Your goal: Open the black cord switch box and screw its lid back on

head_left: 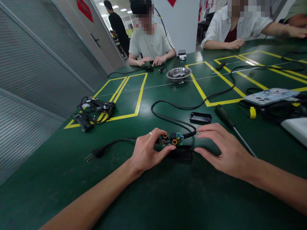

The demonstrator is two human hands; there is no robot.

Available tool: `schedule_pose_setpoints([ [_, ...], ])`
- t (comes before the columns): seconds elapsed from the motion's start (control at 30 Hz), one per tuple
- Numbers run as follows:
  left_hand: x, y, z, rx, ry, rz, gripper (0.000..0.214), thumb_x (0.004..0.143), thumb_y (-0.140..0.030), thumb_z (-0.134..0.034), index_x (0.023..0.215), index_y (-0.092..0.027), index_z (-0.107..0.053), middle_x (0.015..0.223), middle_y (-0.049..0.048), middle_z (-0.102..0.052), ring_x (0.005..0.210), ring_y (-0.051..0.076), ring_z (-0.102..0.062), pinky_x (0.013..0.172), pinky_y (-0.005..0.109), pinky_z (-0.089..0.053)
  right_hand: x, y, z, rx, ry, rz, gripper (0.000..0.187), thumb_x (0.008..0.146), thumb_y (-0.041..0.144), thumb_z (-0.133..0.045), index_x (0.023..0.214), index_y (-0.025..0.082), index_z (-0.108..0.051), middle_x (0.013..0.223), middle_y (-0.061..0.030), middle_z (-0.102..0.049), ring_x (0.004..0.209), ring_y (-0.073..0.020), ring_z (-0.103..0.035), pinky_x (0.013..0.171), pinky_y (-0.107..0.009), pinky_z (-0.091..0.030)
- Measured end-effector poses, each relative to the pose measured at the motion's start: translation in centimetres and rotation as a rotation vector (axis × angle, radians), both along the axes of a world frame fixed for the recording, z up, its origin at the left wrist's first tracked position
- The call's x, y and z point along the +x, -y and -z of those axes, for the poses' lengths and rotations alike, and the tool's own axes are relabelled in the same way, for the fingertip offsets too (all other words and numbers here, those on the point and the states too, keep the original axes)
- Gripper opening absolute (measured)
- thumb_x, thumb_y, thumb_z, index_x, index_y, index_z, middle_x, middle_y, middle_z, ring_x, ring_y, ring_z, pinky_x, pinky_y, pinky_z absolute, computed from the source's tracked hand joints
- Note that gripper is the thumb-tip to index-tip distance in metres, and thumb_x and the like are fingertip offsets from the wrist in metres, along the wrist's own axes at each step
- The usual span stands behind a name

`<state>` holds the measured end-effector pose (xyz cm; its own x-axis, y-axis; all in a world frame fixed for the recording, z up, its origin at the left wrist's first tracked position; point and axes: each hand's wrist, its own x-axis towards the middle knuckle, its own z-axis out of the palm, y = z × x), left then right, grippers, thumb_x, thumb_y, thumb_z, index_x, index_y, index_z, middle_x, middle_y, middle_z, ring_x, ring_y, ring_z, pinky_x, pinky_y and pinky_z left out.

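Note:
Between the thumb and fingers of my left hand (150, 148) is a small green circuit board (179, 138) with copper coils on it. A black cable runs off each end of the board. One ends in a two-pin plug (98, 152) to the left; the other leaves through a thick black sleeve (190, 134) on the right. Just below the board lies a black plastic case half (182, 155). My right hand (223, 150) is open beside the sleeve, thumb and fingers apart, its fingertips close to the sleeve and the case half. Whether they touch is unclear.
A second black case half (200, 117) and a screwdriver (224, 116) lie behind my right hand. Farther off stand a metal bowl (178, 75) and a phone (270, 96). Bundled cables (100, 108) lie at left. Other people sit across the green table (134, 198).

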<state>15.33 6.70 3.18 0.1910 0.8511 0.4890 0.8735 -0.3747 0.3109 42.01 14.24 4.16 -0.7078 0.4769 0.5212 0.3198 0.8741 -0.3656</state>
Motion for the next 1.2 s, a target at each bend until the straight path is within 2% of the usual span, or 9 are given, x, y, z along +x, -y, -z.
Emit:
schedule_pose_setpoints([
  [0.13,0.0,0.1,0.4,0.0,0.011,0.101,0.04,0.086,-0.047,-0.065,0.11,-0.02,-0.049,0.089,0.0041,-0.063,0.074,0.015,-0.061,0.062,0.026,-0.049,-0.3,-0.2,0.6,0.007,0.101,-0.046,0.042,0.087,0.028,-0.059,0.127,0.019,-0.05,0.126,-0.0126,-0.059,0.12,-0.0254,-0.053,0.101,-0.047,-0.047],
  [0.3,-0.1,0.5,0.3,-0.108,0.001,0.171,0.041,0.086,-0.048,-0.065,0.111,-0.02,-0.049,0.097,0.0065,-0.064,0.085,0.019,-0.062,0.072,0.031,-0.053,-0.5,-0.5,1.3,-0.035,0.127,-0.103,0.027,0.09,0.019,-0.052,0.115,0.021,-0.061,0.106,-0.0089,-0.067,0.104,-0.023,-0.061,0.092,-0.046,-0.05],
  [0.47,-0.1,0.7,-0.2,-0.266,-0.027,0.221,0.05,0.083,-0.054,-0.065,0.117,-0.021,-0.047,0.113,0.01,-0.063,0.098,0.023,-0.061,0.084,0.039,-0.052,-0.3,0.1,0.7,-0.039,0.159,-0.097,0.025,0.089,0.02,-0.053,0.112,0.02,-0.062,0.1,-0.0101,-0.065,0.095,-0.0232,-0.059,0.083,-0.044,-0.05],
  [0.57,0.1,0.8,-0.4,-0.326,-0.069,0.242,0.056,0.083,-0.056,-0.064,0.122,-0.02,-0.046,0.113,0.0095,-0.062,0.1,0.024,-0.059,0.087,0.041,-0.05,-0.3,0.2,0.6,-0.025,0.207,-0.084,0.023,0.089,0.022,-0.052,0.109,0.019,-0.064,0.098,-0.0096,-0.063,0.092,-0.0226,-0.057,0.083,-0.043,-0.048],
  [0.87,0.6,0.9,0.0,-0.292,-0.125,0.292,0.048,0.09,-0.05,-0.058,0.125,-0.018,-0.05,0.113,0.0098,-0.062,0.099,0.023,-0.057,0.086,0.04,-0.049,-0.4,0.1,0.5,-0.089,0.311,-0.072,0.024,0.091,0.03,-0.051,0.106,0.02,-0.066,0.097,-0.008,-0.063,0.089,-0.0211,-0.054,0.082,-0.043,-0.044],
  [1.2,0.4,0.8,0.2,-0.245,-0.192,0.303,0.048,0.093,-0.048,-0.055,0.132,-0.02,-0.051,0.115,0.0101,-0.062,0.099,0.023,-0.058,0.083,0.039,-0.049,-0.4,-0.2,1.1,-0.037,0.328,-0.06,0.022,0.094,0.031,-0.048,0.099,0.02,-0.067,0.096,-0.0066,-0.065,0.091,-0.0206,-0.055,0.085,-0.043,-0.041],
])
